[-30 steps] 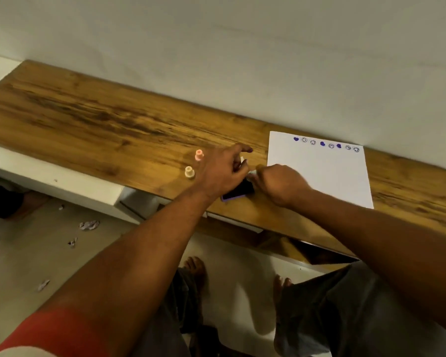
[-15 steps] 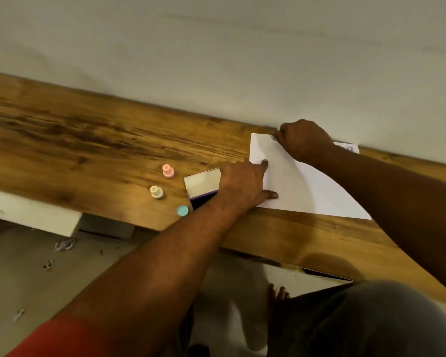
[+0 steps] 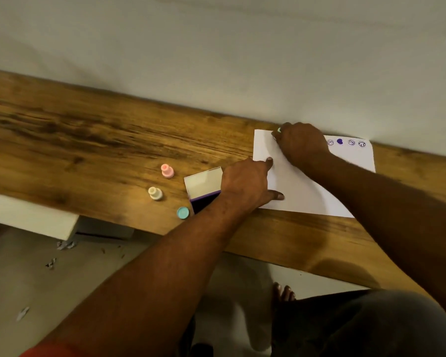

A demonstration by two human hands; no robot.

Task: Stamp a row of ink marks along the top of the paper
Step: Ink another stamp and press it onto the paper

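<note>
Paper [image 3: 307,191] under both hands [image 3: 245,185]

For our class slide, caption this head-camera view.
Right hand presses a stamp at the paper's top edge; left hand steadies it.

This looks like a room in a home. A long brown wood-grain shelf-desk [image 3: 93,140] runs along a plain off-white painted wall [image 3: 216,52]. Below it lies a pale tiled floor [image 3: 62,284] strewn with small scraps of debris [image 3: 66,245], and 1 bare foot [image 3: 282,292] rests on it.
</note>
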